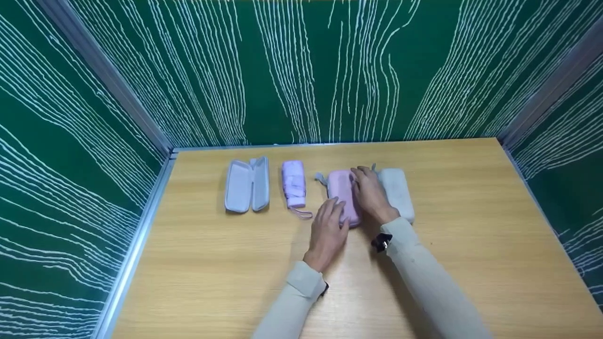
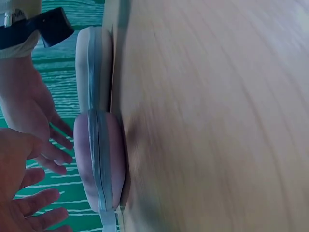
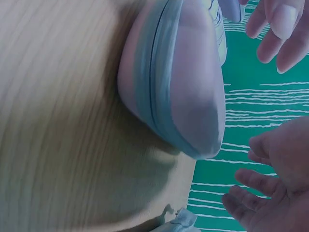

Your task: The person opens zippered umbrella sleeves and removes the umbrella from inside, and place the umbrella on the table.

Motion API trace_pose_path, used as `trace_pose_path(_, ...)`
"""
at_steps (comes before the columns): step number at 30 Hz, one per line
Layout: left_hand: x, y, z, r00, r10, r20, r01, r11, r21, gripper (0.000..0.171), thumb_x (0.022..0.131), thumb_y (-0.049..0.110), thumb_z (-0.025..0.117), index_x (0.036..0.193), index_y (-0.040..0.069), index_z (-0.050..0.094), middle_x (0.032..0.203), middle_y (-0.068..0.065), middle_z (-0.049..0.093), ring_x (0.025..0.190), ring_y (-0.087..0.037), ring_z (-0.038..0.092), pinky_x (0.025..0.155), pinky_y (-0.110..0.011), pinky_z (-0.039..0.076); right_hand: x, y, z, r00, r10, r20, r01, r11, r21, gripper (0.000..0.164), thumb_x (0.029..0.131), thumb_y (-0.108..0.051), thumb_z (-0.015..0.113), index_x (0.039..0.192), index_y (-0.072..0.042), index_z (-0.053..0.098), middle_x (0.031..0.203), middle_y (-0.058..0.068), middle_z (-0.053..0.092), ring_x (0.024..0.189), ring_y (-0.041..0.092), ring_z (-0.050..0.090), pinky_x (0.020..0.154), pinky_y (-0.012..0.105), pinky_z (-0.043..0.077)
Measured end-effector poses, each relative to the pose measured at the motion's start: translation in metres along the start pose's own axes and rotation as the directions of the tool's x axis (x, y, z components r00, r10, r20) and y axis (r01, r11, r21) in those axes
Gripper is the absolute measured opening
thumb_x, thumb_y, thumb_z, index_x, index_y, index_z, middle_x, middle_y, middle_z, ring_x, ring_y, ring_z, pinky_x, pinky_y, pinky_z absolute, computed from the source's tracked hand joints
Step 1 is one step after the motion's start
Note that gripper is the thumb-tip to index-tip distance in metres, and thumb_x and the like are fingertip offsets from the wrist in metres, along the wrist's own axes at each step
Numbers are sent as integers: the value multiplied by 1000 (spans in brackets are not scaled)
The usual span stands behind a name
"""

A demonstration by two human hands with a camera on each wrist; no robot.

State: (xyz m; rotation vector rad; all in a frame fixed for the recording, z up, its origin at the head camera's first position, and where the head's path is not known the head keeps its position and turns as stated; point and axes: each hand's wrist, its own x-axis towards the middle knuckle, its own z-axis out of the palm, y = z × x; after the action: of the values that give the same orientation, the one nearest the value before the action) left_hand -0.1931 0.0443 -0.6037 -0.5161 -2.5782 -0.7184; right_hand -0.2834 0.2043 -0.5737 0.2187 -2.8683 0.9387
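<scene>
A pink zippered case (image 1: 341, 193) lies closed between my two hands, its grey zip band (image 3: 161, 72) running along the side. My left hand (image 1: 327, 230) hovers at its near end, fingers spread; in the left wrist view these fingers (image 2: 43, 200) stand apart from the case. At its upper right edge is my right hand (image 1: 373, 190), with loosely bent fingers (image 3: 260, 186) that hold nothing in the right wrist view. A pale grey-green case (image 1: 396, 193) lies closed just right of my right hand, partly hidden by it.
Left of the pink case lies a folded lilac umbrella (image 1: 294, 183) with a wrist strap. Further left, a light grey-blue case (image 1: 239, 186) sits opened flat. Green walls with white lines (image 1: 348, 70) rise behind the wooden table (image 1: 226, 273) and at both sides.
</scene>
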Motion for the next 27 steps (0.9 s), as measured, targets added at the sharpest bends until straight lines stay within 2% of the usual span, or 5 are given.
trace_pose_path(8, 0, 7, 12, 997, 58, 48, -62, 995, 78, 42, 94, 26, 79, 131, 9, 71, 139, -13, 66, 132, -32, 61, 113, -40, 49, -1, 7, -5, 998, 51, 47, -50, 999, -10, 43, 111, -11, 50, 152, 2, 52, 159, 28, 44, 151, 49, 36, 124, 60, 28)
trace_pose_path(13, 1, 8, 18, 993, 84, 86, -94, 989, 113, 40, 96, 27, 76, 132, 10, 71, 141, -13, 65, 134, -32, 60, 116, -40, 46, 0, 9, -6, 997, 41, 58, -39, 999, -23, 43, 110, -8, 50, 151, 4, 52, 158, 30, 43, 153, 52, 30, 125, 61, 25)
trace_pose_path(17, 2, 10, 20, 990, 91, 112, -107, 984, 143, 39, 98, 27, 74, 134, 12, 71, 142, -11, 64, 136, -31, 58, 118, -38, 43, -1, 11, -6, 998, 30, 55, -28, 999, -28, 42, 110, -8, 51, 150, 4, 52, 157, 30, 44, 152, 53, 30, 125, 61, 26)
trace_pose_path(22, 0, 11, 25, 989, 129, 76, -141, 971, 191, 32, 101, 26, 70, 131, 15, 73, 138, -10, 66, 132, -31, 60, 116, -37, 45, -2, 14, -7, 1000, -12, 28, 14, 999, -41, 40, 109, -7, 52, 146, 6, 57, 152, 31, 49, 146, 51, 42, 121, 60, 34)
trace_pose_path(27, 0, 12, 26, 986, 150, 67, -162, 956, 246, 30, 101, 27, 70, 129, 18, 75, 136, -9, 66, 130, -31, 61, 112, -36, 48, -1, 17, -8, 999, -15, 36, 16, 999, -39, 39, 109, -7, 52, 146, 6, 57, 152, 31, 49, 148, 51, 39, 123, 60, 32)
